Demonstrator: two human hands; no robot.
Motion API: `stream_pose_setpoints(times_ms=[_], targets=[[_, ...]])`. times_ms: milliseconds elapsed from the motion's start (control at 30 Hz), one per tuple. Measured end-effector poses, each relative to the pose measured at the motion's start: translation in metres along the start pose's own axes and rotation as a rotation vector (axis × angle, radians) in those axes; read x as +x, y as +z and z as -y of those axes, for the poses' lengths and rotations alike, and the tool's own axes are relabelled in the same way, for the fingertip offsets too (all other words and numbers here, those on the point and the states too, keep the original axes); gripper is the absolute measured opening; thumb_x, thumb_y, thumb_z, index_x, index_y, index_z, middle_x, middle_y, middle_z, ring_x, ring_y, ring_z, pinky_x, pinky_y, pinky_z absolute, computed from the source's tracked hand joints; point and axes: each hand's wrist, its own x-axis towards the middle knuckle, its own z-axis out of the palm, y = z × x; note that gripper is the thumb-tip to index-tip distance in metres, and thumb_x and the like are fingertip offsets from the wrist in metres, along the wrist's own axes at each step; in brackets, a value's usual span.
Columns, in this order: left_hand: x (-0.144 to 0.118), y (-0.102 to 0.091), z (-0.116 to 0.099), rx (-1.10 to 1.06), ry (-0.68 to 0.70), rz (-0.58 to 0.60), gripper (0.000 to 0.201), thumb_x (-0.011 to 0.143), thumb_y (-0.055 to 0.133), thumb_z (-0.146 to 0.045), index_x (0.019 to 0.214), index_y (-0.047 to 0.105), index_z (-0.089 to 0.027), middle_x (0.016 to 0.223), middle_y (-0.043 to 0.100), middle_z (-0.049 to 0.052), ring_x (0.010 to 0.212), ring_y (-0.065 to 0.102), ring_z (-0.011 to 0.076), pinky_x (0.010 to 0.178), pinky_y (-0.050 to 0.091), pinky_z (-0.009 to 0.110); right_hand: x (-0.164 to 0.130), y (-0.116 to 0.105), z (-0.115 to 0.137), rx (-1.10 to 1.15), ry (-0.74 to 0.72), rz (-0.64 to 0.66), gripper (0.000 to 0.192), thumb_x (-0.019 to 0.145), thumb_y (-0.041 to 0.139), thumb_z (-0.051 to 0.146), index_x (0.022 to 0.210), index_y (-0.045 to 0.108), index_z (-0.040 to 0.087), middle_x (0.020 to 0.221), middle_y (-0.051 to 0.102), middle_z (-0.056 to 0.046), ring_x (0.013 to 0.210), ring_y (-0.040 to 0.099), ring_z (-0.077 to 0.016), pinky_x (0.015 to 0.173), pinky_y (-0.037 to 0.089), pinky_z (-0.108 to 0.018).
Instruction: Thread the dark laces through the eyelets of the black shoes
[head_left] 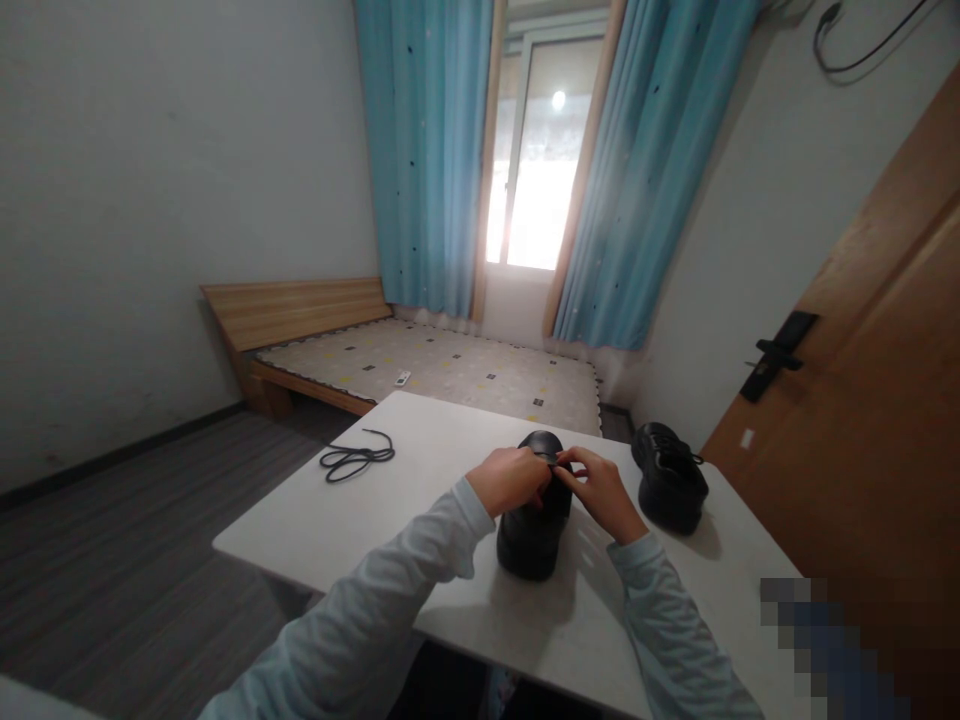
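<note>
black shoe [534, 530] on the desk [420, 500] under your 2 hands, left hand [511, 480] and right hand [604, 492], fingers [559, 468] pinched closed at its top, pinched thing hidden.

Single head-worn view, forward and down, close over a white table [420, 440], bedroom beyond.

Black shoe [534, 535], second black shoe [670, 478], black lace [355, 457], white table [420, 440], blue dotted curtains [424, 150]
</note>
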Motion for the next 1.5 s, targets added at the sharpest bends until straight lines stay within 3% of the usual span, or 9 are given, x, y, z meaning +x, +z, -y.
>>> stream_pose_setpoints(times_ms=[167,300,433,633,833,1000,1200,1333,1500], targets=[[-0.002,-0.005,-0.006,0.032,0.002,-0.032,0.028,0.070,0.067,-0.042,0.083,0.066,-0.017,0.080,0.066,0.007,0.081,0.064,0.0210,0.069,0.050,0.026,-0.001,-0.001,0.000,0.012,-0.019,-0.002,0.013,0.078,0.056,0.027,0.085,0.063,0.018,0.089,0.067,-0.006,0.084,0.063,-0.0196,0.066,0.055,-0.032],[-0.004,-0.001,-0.012,0.050,-0.026,-0.062,0.027,0.069,0.067,-0.026,0.093,0.063,-0.017,0.081,0.066,0.008,0.080,0.065,0.0212,0.070,0.051,0.028,-0.003,-0.001,0.001,0.026,-0.014,-0.003,0.013,0.078,0.056,0.027,0.084,0.063,0.018,0.090,0.067,-0.007,0.084,0.063,-0.0197,0.067,0.055,-0.032],[-0.004,0.005,-0.017,0.069,-0.016,-0.156,0.024,0.080,0.048,-0.015,0.103,0.057,-0.018,0.084,0.066,0.009,0.079,0.066,0.0226,0.068,0.052,0.032,-0.005,-0.001,-0.002,0.048,-0.012,-0.007,0.014,0.078,0.056,0.027,0.088,0.063,0.019,0.094,0.066,-0.007,0.088,0.062,-0.0202,0.068,0.056,-0.032],[-0.002,0.003,-0.023,0.099,-0.023,-0.325,0.022,0.086,0.040,-0.013,0.106,0.048,-0.017,0.083,0.066,0.008,0.074,0.066,0.0224,0.062,0.050,0.030,-0.006,-0.003,-0.002,0.098,0.010,0.019,0.019,0.080,0.054,0.031,0.091,0.064,0.019,0.094,0.066,-0.006,0.088,0.062,-0.0196,0.071,0.055,-0.032],[-0.007,-0.003,-0.019,0.098,-0.041,-0.423,0.014,0.090,0.041,-0.020,0.099,0.051,-0.018,0.078,0.066,0.005,0.074,0.065,0.0205,0.063,0.047,0.028,-0.006,-0.006,0.001,0.146,0.056,0.050,0.029,0.088,0.044,0.039,0.095,0.065,0.019,0.096,0.065,-0.007,0.092,0.060,-0.0201,0.070,0.052,-0.029],[-0.017,0.011,-0.022,0.086,-0.007,-0.481,0.014,0.089,0.046,-0.020,0.092,0.060,-0.020,0.083,0.065,0.004,0.080,0.063,0.0172,0.070,0.045,0.028,-0.005,-0.005,-0.001,0.145,0.030,0.066,0.030,0.089,0.044,0.039,0.095,0.066,0.020,0.099,0.063,-0.007,0.097,0.057,-0.0204,0.073,0.049,-0.029],[-0.032,0.024,-0.036,0.183,0.014,-0.678,0.013,0.088,0.047,-0.020,0.094,0.059,-0.019,0.080,0.062,0.003,0.076,0.058,0.0168,0.067,0.043,0.030,-0.005,-0.003,-0.006,0.160,-0.008,0.057,0.032,0.088,0.044,0.041,0.095,0.068,0.020,0.099,0.061,-0.008,0.098,0.056,-0.0211,0.082,0.047,-0.032],[-0.040,0.020,-0.038,0.179,0.019,-0.745,0.012,0.088,0.049,-0.020,0.094,0.059,-0.018,0.079,0.061,0.002,0.074,0.056,0.0166,0.066,0.043,0.030,-0.005,-0.002,-0.007,0.162,-0.029,0.050,0.034,0.089,0.043,0.042,0.096,0.068,0.021,0.098,0.061,-0.008,0.099,0.056,-0.0213,0.089,0.044,-0.036],[-0.052,0.005,-0.035,0.083,0.013,-0.902,0.015,0.087,0.049,-0.021,0.098,0.060,-0.019,0.080,0.062,0.002,0.076,0.056,0.0158,0.066,0.045,0.028,-0.005,-0.004,-0.004,0.216,-0.013,0.054,0.035,0.087,0.046,0.047,0.096,0.068,0.021,0.102,0.061,-0.009,0.099,0.057,-0.0225,0.081,0.048,-0.036]])
